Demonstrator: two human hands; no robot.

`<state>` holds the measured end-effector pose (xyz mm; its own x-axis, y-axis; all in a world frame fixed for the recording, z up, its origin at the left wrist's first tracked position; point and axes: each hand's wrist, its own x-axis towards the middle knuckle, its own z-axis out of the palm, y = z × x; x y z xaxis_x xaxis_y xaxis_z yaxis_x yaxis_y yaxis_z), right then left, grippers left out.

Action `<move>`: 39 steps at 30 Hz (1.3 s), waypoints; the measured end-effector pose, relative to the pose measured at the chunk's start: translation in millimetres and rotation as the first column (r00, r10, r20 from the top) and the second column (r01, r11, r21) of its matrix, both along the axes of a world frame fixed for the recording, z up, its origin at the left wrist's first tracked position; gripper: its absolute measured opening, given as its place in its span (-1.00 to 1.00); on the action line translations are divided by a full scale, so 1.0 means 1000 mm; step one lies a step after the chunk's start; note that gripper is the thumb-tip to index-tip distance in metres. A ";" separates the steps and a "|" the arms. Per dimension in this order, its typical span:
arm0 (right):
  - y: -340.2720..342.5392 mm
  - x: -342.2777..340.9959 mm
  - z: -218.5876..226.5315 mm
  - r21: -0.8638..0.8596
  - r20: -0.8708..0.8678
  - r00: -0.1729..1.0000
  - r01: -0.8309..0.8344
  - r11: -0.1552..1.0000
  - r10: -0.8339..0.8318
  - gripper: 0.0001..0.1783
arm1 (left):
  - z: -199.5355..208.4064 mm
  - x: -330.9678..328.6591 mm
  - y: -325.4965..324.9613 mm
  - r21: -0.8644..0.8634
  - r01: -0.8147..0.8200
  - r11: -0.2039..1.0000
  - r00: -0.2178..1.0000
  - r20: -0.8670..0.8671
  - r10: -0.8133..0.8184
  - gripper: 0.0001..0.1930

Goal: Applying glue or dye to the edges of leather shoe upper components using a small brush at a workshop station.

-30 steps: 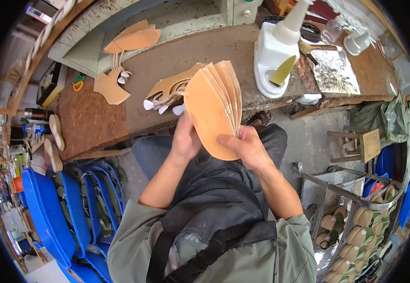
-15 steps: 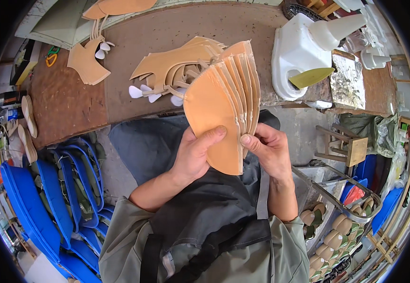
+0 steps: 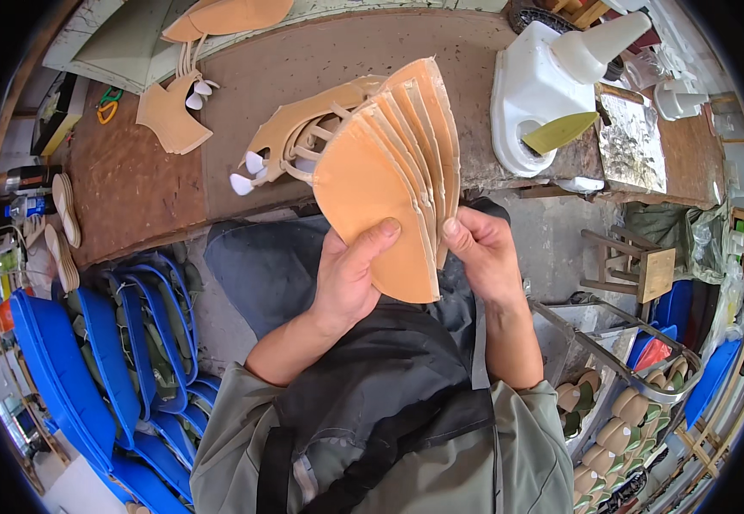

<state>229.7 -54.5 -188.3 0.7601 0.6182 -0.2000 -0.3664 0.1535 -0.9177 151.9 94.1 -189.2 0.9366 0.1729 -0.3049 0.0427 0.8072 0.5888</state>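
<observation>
A fanned stack of tan shoe-upper pieces (image 3: 380, 184) stands tilted above my lap, its layered edges facing right. My left hand (image 3: 350, 270) is closed on its lower left side, thumb flat across the front piece. On the right, my right hand (image 3: 485, 247) pinches the lower layered edges between thumb and fingers. Behind the stack, more tan upper pieces (image 3: 290, 120) with looped straps lie on the workbench (image 3: 243, 73); the stack partly hides them. White rounded tabs (image 3: 242, 184) show at their left end.
A white jug-like container (image 3: 517, 90) with a cone spout and a green leaf-shaped piece (image 3: 562, 133) stands at the bench's right. Farther left lie more tan pieces (image 3: 170, 120) and scissors (image 3: 108, 111). Blue bins (image 3: 72, 377) stand lower left; a wooden stool (image 3: 656, 272) and shoe rack (image 3: 620, 360) are right.
Both hands and the stack have shifted slightly left and upward. The stack now covers more of the pieces behind it. The grip looks the same, and the view has shifted a little.
</observation>
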 end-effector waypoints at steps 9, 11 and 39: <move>-0.001 0.005 -0.011 0.064 -0.050 0.996 -0.072 0.995 0.075 -0.74 | 0.002 -0.009 -0.005 -0.032 -0.033 0.999 0.998 -0.060 0.031 -0.70; 0.001 0.002 -0.014 0.063 -0.005 0.998 -0.060 0.996 0.061 -0.74 | 0.003 -0.010 -0.007 -0.043 -0.036 0.998 0.997 -0.065 0.034 -0.69; 0.003 -0.003 0.000 -0.219 0.123 0.991 -0.023 0.976 0.051 -0.77 | -0.011 -0.013 -0.009 0.457 -0.186 0.870 0.978 0.003 0.208 -0.78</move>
